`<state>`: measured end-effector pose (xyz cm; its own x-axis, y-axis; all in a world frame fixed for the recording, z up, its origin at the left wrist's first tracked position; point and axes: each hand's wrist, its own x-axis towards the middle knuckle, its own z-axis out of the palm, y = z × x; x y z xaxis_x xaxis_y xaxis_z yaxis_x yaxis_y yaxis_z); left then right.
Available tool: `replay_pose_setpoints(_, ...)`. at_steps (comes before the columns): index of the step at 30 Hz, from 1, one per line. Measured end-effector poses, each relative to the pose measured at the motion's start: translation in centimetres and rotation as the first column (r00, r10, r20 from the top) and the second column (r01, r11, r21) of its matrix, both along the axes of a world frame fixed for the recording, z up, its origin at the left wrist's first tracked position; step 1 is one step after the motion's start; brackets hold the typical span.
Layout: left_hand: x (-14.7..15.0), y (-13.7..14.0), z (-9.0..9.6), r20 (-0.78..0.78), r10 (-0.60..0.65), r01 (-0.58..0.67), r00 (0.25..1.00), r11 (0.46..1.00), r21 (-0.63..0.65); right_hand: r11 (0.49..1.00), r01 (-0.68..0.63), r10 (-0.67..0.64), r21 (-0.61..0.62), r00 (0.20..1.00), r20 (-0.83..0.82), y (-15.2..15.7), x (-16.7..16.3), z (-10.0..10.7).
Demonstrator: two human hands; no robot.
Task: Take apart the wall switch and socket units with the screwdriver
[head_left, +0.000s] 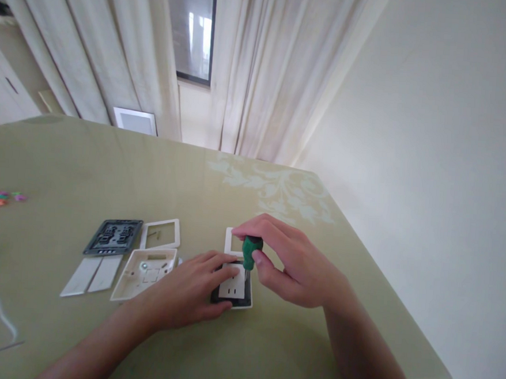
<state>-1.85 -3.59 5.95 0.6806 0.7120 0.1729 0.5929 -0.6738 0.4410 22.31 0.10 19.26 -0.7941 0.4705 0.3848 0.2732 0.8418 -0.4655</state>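
The green-handled screwdriver [251, 252] is held nearly upright by the right hand [293, 267], its handle gripped between thumb and fingers, its shaft pointed down at the right side of the socket panel [237, 293]; whether the tip is seated there cannot be made out; the socket panel is laid on the desk [294, 348] between both hands, to the left of the right hand; its left side is covered and touched from above by the left hand [198, 284], whose fingers are loosely spread.
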Motion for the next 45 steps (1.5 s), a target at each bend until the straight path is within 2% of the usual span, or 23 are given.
replay_pose_setpoints(6,0.2,0.2,-0.2,-0.069,-0.003,0.010,0.998,0.995,0.099,0.999,0.016,-0.015,0.048,1.000,-0.019,0.3,-0.2,-0.3)
replay_pose_setpoints(11,0.2,0.1,0.0,-0.020,0.021,-0.019,1.000,0.992,0.129,0.994,-0.002,0.010,0.111,0.998,-0.069,0.5,-0.3,-0.6)
replay_pose_setpoints(16,0.6,-0.3,-0.2,0.025,0.051,-0.054,0.998,0.989,0.137,0.993,-0.006,0.014,0.114,0.997,-0.071,0.3,-0.5,-0.8)
replay_pose_setpoints(27,0.8,-0.2,0.1,0.115,0.113,-0.106,0.987,0.992,-0.068,0.995,0.009,-0.002,0.101,0.998,-0.064,0.0,-0.2,-0.9)
replay_pose_setpoints(33,1.2,-0.3,0.1,0.194,0.111,-0.073,0.975,0.978,-0.194,0.993,0.032,-0.025,0.117,0.998,-0.059,-0.1,0.1,-0.6)
replay_pose_setpoints(45,1.2,-0.4,0.3,0.139,0.103,-0.092,0.985,0.992,-0.081,0.987,0.100,-0.070,0.126,0.972,-0.225,-0.8,0.7,0.0)
